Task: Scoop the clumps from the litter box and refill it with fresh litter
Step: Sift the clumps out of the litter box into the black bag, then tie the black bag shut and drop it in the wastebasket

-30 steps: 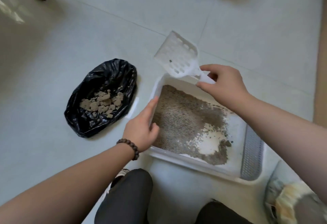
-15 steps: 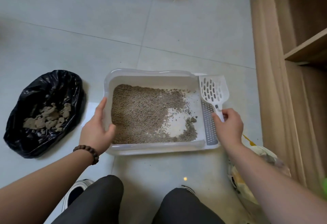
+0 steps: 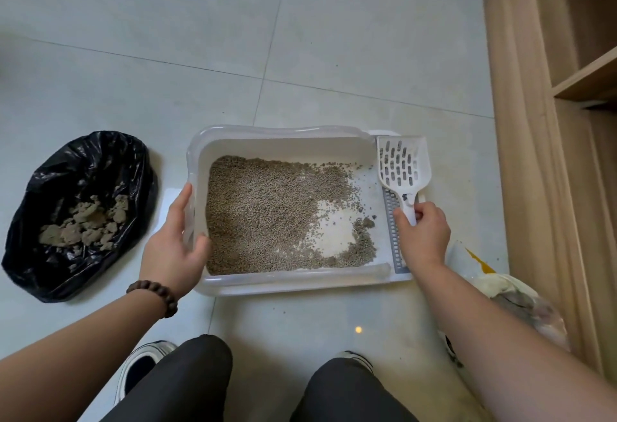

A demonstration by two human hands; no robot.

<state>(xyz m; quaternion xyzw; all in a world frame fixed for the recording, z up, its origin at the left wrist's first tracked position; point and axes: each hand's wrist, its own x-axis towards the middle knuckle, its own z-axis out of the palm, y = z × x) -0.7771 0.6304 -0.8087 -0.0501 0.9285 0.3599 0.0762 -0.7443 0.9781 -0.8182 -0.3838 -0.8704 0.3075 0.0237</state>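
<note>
A white litter box [image 3: 283, 136] sits on the tiled floor in front of my knees. Brown litter [image 3: 263, 211] covers its left and middle, with a bare white patch at the lower right. My left hand [image 3: 173, 248] grips the box's left wall, thumb inside. My right hand [image 3: 422, 238] holds the handle of a white slotted scoop [image 3: 404, 168], which lies over the grey grille [image 3: 395, 241] on the box's right edge. A black bag [image 3: 100, 161] to the left holds grey clumps [image 3: 86, 221].
A litter bag [image 3: 507, 295], pale with a yellow mark, lies on the floor at the right under my forearm. A wooden shelf unit [image 3: 551, 121] runs along the right side. My knees and shoes fill the bottom of the view.
My right hand carried the scoop from above the box's far rim down onto the grille at the box's right edge. My left hand stayed on the left wall.
</note>
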